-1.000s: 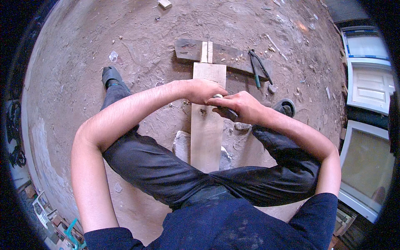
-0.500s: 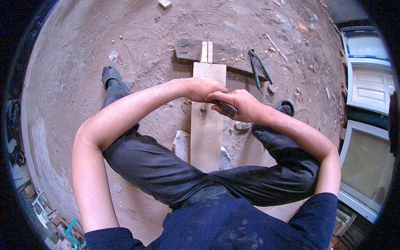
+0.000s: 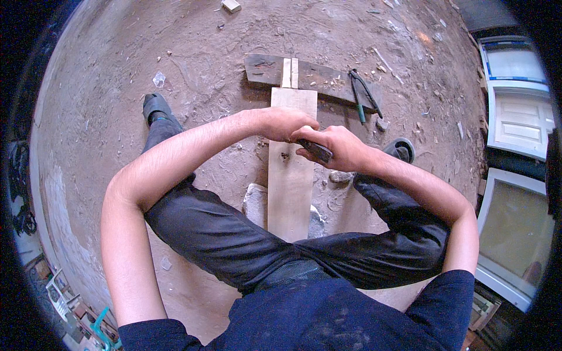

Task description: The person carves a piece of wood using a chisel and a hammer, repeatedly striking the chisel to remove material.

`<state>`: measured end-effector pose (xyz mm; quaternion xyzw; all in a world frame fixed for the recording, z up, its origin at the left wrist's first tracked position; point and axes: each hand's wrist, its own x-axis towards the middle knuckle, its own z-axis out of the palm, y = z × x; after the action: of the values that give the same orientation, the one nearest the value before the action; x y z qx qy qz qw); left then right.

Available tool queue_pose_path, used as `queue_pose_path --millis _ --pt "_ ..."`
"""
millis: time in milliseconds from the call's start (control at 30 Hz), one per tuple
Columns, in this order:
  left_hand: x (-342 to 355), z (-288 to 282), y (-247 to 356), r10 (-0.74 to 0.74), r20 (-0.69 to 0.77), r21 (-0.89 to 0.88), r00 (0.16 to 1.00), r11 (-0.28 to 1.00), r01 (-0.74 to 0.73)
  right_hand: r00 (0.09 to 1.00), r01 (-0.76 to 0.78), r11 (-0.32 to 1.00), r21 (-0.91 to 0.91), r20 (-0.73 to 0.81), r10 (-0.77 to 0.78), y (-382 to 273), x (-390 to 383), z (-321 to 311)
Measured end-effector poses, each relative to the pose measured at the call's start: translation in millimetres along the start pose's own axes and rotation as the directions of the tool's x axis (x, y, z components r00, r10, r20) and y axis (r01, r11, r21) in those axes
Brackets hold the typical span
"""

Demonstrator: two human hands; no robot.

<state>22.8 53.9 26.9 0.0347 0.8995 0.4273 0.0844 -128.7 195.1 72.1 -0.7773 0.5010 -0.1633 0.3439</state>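
Note:
A pale wooden board (image 3: 290, 193) with a dark knot lies lengthwise between my legs, its far end narrowing to a split, tongue-like piece (image 3: 290, 73). That tongue rests over a dark, weathered plank (image 3: 328, 79) set crosswise on the ground. In my right hand (image 3: 344, 150), closed above the board, is a dark tool with a blunt end (image 3: 315, 150); its other end is hidden. My left hand (image 3: 287, 124) is curled against the right one, over the board. Whatever its fingers grip is out of sight.
Green-handled pincers (image 3: 362, 99) lean on the crosswise plank at right. Stones (image 3: 255, 199) sit beside the board. Wood chips and debris litter the dirt floor (image 3: 205, 58). Framed panels (image 3: 515, 234) stand along the right side. Clutter with a teal object (image 3: 102, 327) lies lower left.

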Motion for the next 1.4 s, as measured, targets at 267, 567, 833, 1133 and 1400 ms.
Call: queue_pose_path --millis 267,567,833,1133,1400 --pt "3.3 -5.4 -8.8 -0.122 0.081 -0.097 0.989 0.987 0.129 0.996 -0.058 0.987 0.152 -0.056 0.067 -0.6 1.7 -6.0" --pt "8.1 9.3 -22.5 -0.063 -0.002 -0.026 0.998 0.998 0.063 0.983 -0.128 0.94 0.316 -0.087 0.163 -3.6 8.8 -16.3" --pt "4.2 0.6 -8.6 0.007 -0.001 -0.112 1.0 0.994 -0.007 0.991 -0.071 0.979 0.189 -0.097 0.09 -8.1 7.2 -18.5" --pt "7.0 1.8 -9.7 -0.162 0.044 -0.035 0.986 0.986 0.163 0.99 -0.051 0.931 0.361 -0.101 0.094 -5.3 8.8 -16.5" --pt "10.1 8.9 -16.3 -0.053 -0.057 -0.156 0.997 0.987 0.044 0.926 -0.351 0.616 0.705 0.166 0.338 -17.5 6.4 -30.2"
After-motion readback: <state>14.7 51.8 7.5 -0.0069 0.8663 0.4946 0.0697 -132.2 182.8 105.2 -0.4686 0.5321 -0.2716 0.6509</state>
